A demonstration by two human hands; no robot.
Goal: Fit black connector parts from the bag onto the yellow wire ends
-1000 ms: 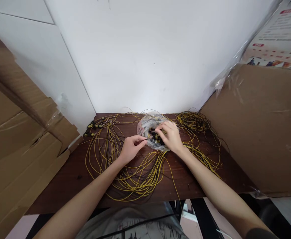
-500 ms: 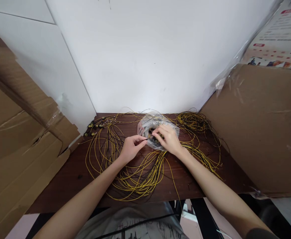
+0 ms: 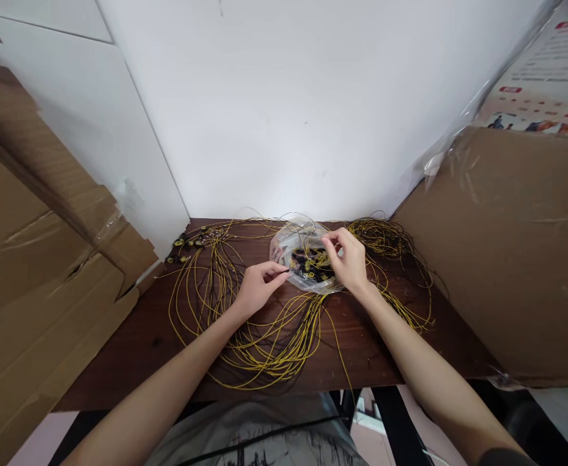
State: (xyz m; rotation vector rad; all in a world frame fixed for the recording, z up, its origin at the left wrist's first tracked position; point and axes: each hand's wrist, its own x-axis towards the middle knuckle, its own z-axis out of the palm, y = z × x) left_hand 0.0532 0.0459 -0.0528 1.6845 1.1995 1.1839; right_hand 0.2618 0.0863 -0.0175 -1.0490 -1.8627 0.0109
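Observation:
A clear plastic bag (image 3: 297, 241) of small black and yellow parts lies at the middle back of the dark wooden table (image 3: 376, 353). My left hand (image 3: 257, 288) pinches the end of a thin wire at the bag's left edge. My right hand (image 3: 349, 259) is lifted at the bag's right side, thumb and fingers pinched together on something too small to make out. Loops of yellow and black wire (image 3: 259, 336) spread under both hands.
A second coil of yellow wire (image 3: 378, 236) lies at the back right. Several small black and yellow connectors (image 3: 187, 244) sit at the back left. Cardboard sheets stand at the left (image 3: 36, 259) and right (image 3: 512, 252). A white wall closes the back.
My right hand has come out of the bag's parts and moved right and up, now pinched. My left hand has stayed in place.

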